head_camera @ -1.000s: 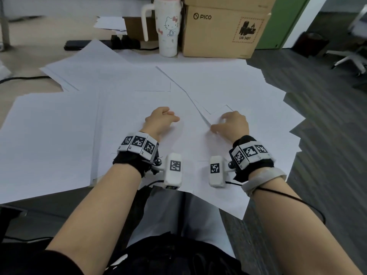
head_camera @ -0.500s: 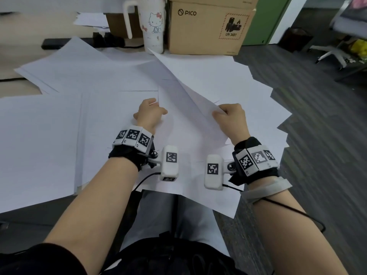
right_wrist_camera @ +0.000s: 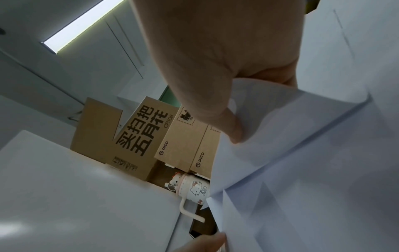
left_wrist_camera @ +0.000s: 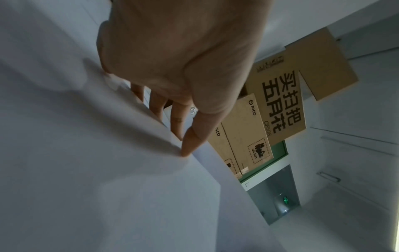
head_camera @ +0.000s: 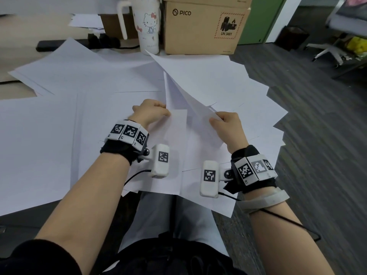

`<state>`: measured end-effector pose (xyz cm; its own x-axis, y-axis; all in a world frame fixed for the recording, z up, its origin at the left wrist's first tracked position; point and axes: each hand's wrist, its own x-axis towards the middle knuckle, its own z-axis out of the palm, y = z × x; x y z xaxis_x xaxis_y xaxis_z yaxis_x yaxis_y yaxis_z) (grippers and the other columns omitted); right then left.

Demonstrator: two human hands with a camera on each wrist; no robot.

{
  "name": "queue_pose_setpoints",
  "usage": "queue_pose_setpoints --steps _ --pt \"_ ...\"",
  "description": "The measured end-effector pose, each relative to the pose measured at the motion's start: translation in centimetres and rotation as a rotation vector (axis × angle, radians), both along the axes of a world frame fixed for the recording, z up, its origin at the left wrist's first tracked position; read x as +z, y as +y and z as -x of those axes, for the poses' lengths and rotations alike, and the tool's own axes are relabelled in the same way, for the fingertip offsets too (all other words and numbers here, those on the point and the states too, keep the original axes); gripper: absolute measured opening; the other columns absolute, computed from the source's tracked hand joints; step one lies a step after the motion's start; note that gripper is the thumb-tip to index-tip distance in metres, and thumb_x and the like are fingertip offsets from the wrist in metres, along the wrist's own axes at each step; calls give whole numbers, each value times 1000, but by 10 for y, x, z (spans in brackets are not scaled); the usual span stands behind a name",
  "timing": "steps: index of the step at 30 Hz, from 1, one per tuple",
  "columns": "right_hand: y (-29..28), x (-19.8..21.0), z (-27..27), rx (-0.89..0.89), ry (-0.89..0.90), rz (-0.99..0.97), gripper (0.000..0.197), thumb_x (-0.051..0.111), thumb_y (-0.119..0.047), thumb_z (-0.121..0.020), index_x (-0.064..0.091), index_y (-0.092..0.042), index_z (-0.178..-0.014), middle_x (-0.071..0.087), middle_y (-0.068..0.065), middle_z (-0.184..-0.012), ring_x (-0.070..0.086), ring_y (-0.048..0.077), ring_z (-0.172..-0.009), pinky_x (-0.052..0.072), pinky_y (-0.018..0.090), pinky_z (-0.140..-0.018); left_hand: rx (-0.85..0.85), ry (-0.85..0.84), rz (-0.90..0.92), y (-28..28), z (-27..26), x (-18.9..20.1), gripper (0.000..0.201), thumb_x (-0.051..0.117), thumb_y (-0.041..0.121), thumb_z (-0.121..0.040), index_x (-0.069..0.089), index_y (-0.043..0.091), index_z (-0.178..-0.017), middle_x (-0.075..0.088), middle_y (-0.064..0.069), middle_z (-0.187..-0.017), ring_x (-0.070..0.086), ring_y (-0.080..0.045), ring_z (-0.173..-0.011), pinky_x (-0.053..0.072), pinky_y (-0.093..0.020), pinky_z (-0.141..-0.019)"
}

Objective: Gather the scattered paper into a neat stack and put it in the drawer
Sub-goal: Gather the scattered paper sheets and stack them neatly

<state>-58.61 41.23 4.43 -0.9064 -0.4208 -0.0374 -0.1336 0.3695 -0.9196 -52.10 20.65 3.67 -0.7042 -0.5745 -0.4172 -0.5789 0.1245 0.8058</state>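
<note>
Many white sheets of paper [head_camera: 59, 108] lie fanned and overlapping across the desk. A few sheets [head_camera: 184, 90] are raised off the pile and stand tilted between my hands. My right hand [head_camera: 215, 119] pinches their near corner, its thumb [right_wrist_camera: 233, 134] lying on top of the paper [right_wrist_camera: 302, 136]. My left hand [head_camera: 162, 110] grips the left edge of the raised sheets; its thumb [left_wrist_camera: 185, 150] presses on the paper [left_wrist_camera: 108, 170] and the fingers sit behind it. No drawer is in view.
A Hello Kitty mug [head_camera: 148, 24] and a PICO cardboard box [head_camera: 204, 26] stand at the back of the desk, with a black power strip [head_camera: 79, 43] to their left. Sheets overhang the desk's right and near edges. A chair base [head_camera: 329, 52] stands on the grey floor.
My right hand has lifted sheets off the pile by a corner. My left hand has left the flat paper, moved right and taken hold of their edge.
</note>
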Motion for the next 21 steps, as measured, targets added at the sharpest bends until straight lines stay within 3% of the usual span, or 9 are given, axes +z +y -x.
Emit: queue_pose_setpoints --steps 3,6,8,10,12,15,16,18,21 --pt "0 0 -2 -6 -14 6 44 47 4 -81 24 -19 -51 19 -6 -51 16 16 -54 12 26 -53 -19 -30 36 5 -2 6 27 62 51 -52 69 29 -67 63 1 -112 44 -23 -124 33 -44 -108" --pt "-2 1 -9 19 -30 10 41 47 3 -81 26 -17 -53 19 -4 -53 16 16 -54 12 27 -53 -31 -12 70 5 0 4 31 57 62 -53 69 34 -57 67 3 -97 50 -28 -122 35 -48 -107" --pt "-3 2 -14 44 -40 21 33 49 -1 -80 32 -10 -53 21 2 -56 18 17 -55 13 27 -54 -21 21 74 4 3 1 27 56 53 -57 62 26 -53 64 2 -82 56 -31 -115 38 -47 -105" --pt "-3 5 -19 74 -51 30 26 51 -13 -74 41 4 -57 26 8 -62 21 20 -59 15 28 -55 24 82 65 8 2 9 16 56 43 -59 59 27 -62 58 2 -74 60 -27 -93 41 -37 -97" --pt "-2 8 -23 102 -54 39 33 49 -20 -69 46 12 -62 29 10 -66 22 22 -63 17 30 -58 64 193 35 16 -1 20 13 56 33 -64 50 26 -55 46 6 -60 45 -19 -68 38 -33 -77" --pt "-3 12 -25 137 -66 59 45 52 -26 -70 53 19 -74 37 12 -65 30 21 -66 23 32 -64 93 343 -27 20 0 26 46 53 11 -78 23 26 -47 18 7 -52 19 -14 -59 17 -30 -59" --pt "-3 11 -25 146 -80 72 47 54 -27 -70 57 18 -81 44 20 -64 35 19 -67 27 32 -65 91 346 -27 21 0 27 45 52 8 -81 21 25 -53 16 5 -56 17 -13 -58 14 -28 -57" --pt "-4 11 -28 179 -106 83 38 57 -28 -73 70 5 -85 57 37 -81 44 17 -72 34 33 -68 83 319 -68 24 0 29 39 51 14 -87 24 22 -60 19 2 -62 19 -13 -58 16 -27 -55" --pt "-2 11 -31 229 -129 64 22 62 -20 -85 76 -11 -99 72 19 -92 63 19 -84 50 39 -81 53 232 -121 29 -1 34 32 53 36 -92 45 17 -67 39 0 -67 36 -15 -60 30 -25 -61"
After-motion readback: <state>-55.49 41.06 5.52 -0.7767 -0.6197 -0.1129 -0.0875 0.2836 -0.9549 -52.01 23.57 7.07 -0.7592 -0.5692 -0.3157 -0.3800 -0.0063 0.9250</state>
